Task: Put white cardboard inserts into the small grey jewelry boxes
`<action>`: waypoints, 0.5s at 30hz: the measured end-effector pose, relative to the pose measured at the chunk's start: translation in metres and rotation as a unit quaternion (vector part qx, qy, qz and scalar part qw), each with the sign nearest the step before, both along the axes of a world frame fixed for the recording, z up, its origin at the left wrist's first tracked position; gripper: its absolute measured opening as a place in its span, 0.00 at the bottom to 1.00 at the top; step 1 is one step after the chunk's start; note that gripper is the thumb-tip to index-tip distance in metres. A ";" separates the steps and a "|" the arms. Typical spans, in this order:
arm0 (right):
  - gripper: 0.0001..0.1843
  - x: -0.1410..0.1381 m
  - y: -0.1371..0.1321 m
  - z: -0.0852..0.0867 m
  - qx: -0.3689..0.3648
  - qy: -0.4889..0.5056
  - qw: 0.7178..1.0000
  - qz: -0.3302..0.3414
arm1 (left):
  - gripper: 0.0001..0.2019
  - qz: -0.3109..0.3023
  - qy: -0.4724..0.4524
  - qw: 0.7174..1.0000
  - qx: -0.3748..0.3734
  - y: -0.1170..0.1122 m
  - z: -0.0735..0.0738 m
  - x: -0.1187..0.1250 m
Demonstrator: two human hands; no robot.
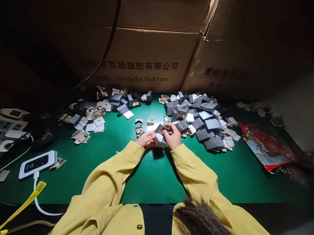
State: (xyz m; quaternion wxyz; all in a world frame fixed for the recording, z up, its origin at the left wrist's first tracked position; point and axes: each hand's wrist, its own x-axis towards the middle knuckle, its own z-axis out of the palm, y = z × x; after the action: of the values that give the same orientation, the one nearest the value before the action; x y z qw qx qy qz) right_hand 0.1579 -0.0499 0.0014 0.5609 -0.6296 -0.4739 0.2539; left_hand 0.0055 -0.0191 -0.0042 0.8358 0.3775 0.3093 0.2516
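A small grey box with a white piece in it is held over the middle of the green table. My left hand grips its left side from below. Around its right side my right hand is closed, thumb and fingers at the upper edge. Just beyond the hands lie several small cut cardboard pieces. A large heap of grey boxes mixed with white paper pieces is right of my right hand. Farther left is a looser group of dark boxes and white scraps.
Large cardboard cartons wall off the table's back. On the left are a power strip and a white device with a plugged-in cable. A red and clear plastic bag lies at right on the green table.
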 end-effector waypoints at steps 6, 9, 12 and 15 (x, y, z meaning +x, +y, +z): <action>0.09 -0.011 -0.006 0.001 0.047 -0.067 0.996 0.045 | 0.31 0.053 0.008 0.997 0.046 0.000 -0.006 0.005; 0.09 -0.012 -0.010 0.003 0.080 -0.096 0.988 0.091 | 0.29 0.081 0.025 0.991 0.104 -0.001 -0.008 0.007; 0.14 -0.009 -0.013 0.003 0.116 -0.094 0.977 0.149 | 0.26 0.086 0.040 0.985 0.145 0.002 -0.009 0.006; 0.20 -0.007 -0.014 0.001 0.128 -0.083 0.970 0.189 | 0.24 0.110 0.074 0.981 0.142 0.009 -0.007 0.000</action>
State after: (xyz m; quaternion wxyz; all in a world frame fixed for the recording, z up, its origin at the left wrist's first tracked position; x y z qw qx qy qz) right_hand 0.1512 -0.0636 0.0027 0.5376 -0.4704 -0.6576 0.2393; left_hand 0.0057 -0.0101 -0.0115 0.7159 0.4736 0.3710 0.3543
